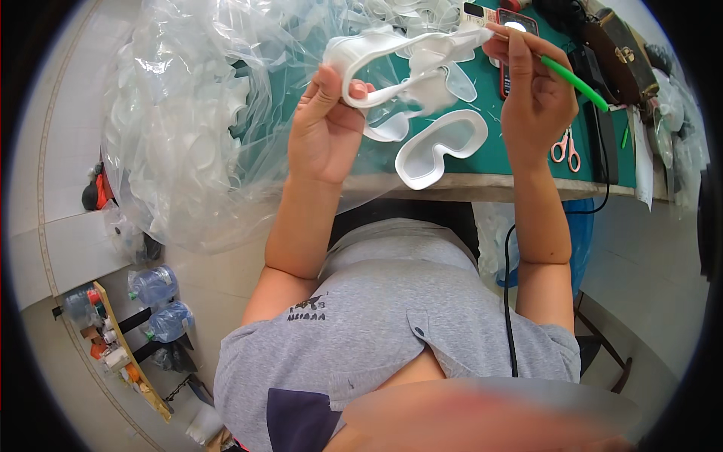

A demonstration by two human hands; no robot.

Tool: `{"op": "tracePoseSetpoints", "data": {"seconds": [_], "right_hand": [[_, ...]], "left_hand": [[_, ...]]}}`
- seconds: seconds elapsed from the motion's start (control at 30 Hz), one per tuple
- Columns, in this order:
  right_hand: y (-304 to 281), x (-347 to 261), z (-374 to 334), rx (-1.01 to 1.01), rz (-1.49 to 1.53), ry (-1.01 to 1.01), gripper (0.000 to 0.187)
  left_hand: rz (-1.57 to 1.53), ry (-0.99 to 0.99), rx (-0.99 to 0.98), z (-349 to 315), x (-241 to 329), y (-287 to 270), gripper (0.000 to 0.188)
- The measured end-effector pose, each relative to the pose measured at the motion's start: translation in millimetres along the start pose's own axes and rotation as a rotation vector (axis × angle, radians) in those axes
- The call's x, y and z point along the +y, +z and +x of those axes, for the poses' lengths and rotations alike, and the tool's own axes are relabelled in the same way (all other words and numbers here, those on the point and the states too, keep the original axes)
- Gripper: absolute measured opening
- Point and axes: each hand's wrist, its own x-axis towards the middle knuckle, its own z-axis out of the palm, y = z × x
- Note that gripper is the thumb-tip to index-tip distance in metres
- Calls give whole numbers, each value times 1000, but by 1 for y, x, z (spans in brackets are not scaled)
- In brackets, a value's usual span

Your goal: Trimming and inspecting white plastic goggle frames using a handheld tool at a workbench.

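A white goggle frame (380,56) is raised over the table, its left end pinched between the thumb and fingers of my left hand (327,124). My right hand (538,98) grips a slim tool with a bright green handle (574,83); the handle sticks out to the right and its tip is hard to make out. The right fingertips are at the far right end of the raised frame. Below it, a second white goggle frame (442,149) lies near the table's front edge. Several loose clear and white pieces (458,81) are spread behind the raised frame.
A big clear plastic bag (173,143) full of white pieces covers the left of the green table mat (493,162). Pink-handled scissors (566,151) lie right of my right wrist. Behind are a red-edged phone (520,21) and a brown case (621,53). A black cable (508,301) hangs across my right side.
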Motion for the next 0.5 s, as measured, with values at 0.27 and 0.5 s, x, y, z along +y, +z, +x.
{"op": "tracePoseSetpoints", "data": {"seconds": [0.27,0.5], "right_hand": [[-10,38,46,285,1597,213,11],[7,-12,39,-65,531,485,13]], "left_hand": [[-311,-19,-75,-2,16,7,37],[228,-572,-323,1,12,20,91]]}}
